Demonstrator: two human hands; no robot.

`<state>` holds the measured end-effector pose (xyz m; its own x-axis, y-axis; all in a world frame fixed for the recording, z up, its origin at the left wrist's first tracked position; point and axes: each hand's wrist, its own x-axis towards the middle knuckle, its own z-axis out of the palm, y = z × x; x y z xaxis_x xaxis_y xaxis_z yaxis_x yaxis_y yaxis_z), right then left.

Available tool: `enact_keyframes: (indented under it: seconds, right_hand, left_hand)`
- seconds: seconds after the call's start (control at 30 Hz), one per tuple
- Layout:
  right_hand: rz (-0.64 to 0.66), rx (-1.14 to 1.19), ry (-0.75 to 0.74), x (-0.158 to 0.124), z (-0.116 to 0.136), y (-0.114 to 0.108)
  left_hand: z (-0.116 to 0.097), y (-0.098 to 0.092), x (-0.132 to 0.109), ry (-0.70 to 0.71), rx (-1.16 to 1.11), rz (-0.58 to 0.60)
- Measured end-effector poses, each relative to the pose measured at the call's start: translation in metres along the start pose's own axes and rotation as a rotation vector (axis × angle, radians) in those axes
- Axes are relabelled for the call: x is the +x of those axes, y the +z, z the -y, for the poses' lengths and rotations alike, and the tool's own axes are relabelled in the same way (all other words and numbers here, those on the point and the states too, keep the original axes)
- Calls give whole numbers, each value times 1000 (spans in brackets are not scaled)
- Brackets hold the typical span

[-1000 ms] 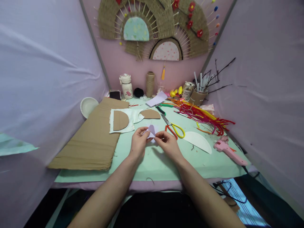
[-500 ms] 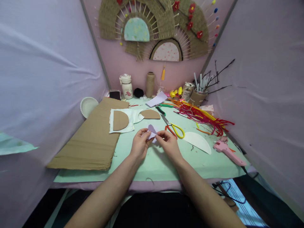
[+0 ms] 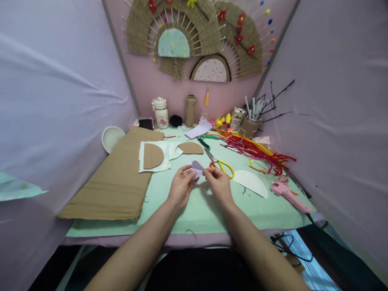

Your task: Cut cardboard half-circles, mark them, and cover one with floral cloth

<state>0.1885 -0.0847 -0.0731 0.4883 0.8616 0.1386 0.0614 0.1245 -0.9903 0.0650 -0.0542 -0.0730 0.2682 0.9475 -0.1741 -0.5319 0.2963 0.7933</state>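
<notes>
Between my two hands, just above the table, is a small piece of folded lilac paper [image 3: 197, 167]. My left hand [image 3: 181, 185] pinches it from the left, thumb on top and fingers beneath. My right hand [image 3: 218, 182] pinches the paper's right edge between thumb and fingertips. Right behind my right hand lie scissors [image 3: 226, 166] with yellow and orange handles, partly covered by it. To the right rests a white half-round sheet [image 3: 252, 183]. A half-round of brown cardboard [image 3: 191, 148] lies beyond my hands.
On the left, a large cardboard sheet [image 3: 112, 182] sits beside a cardboard half-round [image 3: 153, 156] on pale cloth. Red and orange pipe cleaners [image 3: 257, 151] spread at the right, near a pink glue gun [image 3: 289, 196]. A white bottle [image 3: 160, 113] and a twine spool [image 3: 190, 111] stand behind.
The folded lilac paper has turned and shifted slightly right in my fingers. My right hand has moved a little right, to the paper's edge. The camera view has tilted up slightly.
</notes>
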Motion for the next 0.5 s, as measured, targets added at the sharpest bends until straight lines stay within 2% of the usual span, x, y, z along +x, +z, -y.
enact_keyframes:
  seconds: [0.07,0.13,0.23,0.3,0.37,0.43,0.5]
  right_hand:
    - [-110,-40,-42,6,6,-7]
    - [-193,-117,-133,9,12,-14]
    - [-251,-336,-471,7,18,-19]
    - [-226,-517,-757,1,17,-17]
    - [-159,-661,-961,-6,14,-12]
    - [-102,-745,-1068,-11,11,-7]
    - [-77,-789,-1115,-15,9,-3]
  left_hand:
    - [-2,0,-2,47,93,8]
    - [-5,1,-4,184,236,-45]
    - [-7,1,-7,394,487,-89]
    - [-9,1,-10,405,588,-31]
    - [-9,1,-12,380,622,29]
    - [-10,2,-14,367,630,29]
    - [-9,1,-13,339,615,-10]
